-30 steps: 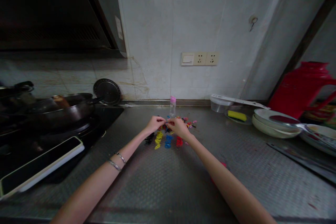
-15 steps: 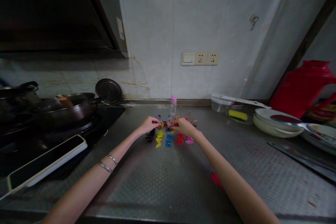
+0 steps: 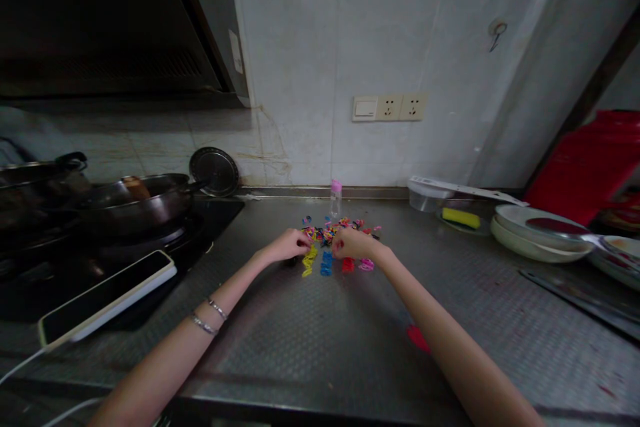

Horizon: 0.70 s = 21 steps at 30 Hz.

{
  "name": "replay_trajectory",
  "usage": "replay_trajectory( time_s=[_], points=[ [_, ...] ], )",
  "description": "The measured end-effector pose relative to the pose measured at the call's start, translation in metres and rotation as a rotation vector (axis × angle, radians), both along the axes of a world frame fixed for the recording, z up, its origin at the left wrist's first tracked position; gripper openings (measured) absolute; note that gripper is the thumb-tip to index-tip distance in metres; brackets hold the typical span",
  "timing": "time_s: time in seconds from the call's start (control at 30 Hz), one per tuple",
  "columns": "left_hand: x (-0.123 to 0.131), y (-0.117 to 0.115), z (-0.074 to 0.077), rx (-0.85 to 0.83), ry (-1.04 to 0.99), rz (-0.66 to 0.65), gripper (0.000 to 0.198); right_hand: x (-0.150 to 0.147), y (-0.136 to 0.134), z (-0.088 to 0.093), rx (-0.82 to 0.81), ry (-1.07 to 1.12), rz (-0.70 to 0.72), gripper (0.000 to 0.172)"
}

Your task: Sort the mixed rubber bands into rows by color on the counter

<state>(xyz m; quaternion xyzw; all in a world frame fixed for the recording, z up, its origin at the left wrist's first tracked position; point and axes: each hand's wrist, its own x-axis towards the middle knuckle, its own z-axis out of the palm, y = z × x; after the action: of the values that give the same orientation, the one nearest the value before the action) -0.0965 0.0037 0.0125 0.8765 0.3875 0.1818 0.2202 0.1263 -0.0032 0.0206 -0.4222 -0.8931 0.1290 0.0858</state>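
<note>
A mixed pile of small coloured loops, like rubber hair bands [image 3: 326,233], lies on the metal counter. In front of it the bands form single-colour groups: yellow bands [image 3: 309,261], blue bands [image 3: 326,263], red bands [image 3: 348,265] and pink bands [image 3: 367,265]. My left hand [image 3: 290,245], fingers pinched, is over the black group left of the yellow ones and mostly hides it. My right hand [image 3: 354,244] is closed, its fingertips just above the blue and red groups. Whatever either hand pinches is too small to make out.
Behind the pile stands a small clear bottle with a pink cap [image 3: 336,199]. A phone [image 3: 107,297] and pans [image 3: 145,200] are on the left. On the right are a yellow sponge [image 3: 461,218], stacked bowls [image 3: 540,240], a knife [image 3: 575,297] and a red thermos [image 3: 585,167].
Both hands have moved from the mixed pile toward the near groups, the left over the black bands, the right toward the blue and red. The view has shifted slightly.
</note>
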Motion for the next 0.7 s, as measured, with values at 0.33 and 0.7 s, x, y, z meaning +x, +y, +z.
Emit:
replay_trajectory(
  time_s=[0.33, 0.7],
  points=[
    [-0.013, 0.005, 0.005, 0.063, -0.059, 0.136, 0.027, 0.014, 0.015, -0.009, 0.170, 0.257, 0.007, 0.019],
    [-0.030, 0.024, -0.015, 0.023, -0.143, 0.303, 0.033, -0.001, 0.004, -0.016, 0.116, 0.145, -0.100, 0.029]
  ],
)
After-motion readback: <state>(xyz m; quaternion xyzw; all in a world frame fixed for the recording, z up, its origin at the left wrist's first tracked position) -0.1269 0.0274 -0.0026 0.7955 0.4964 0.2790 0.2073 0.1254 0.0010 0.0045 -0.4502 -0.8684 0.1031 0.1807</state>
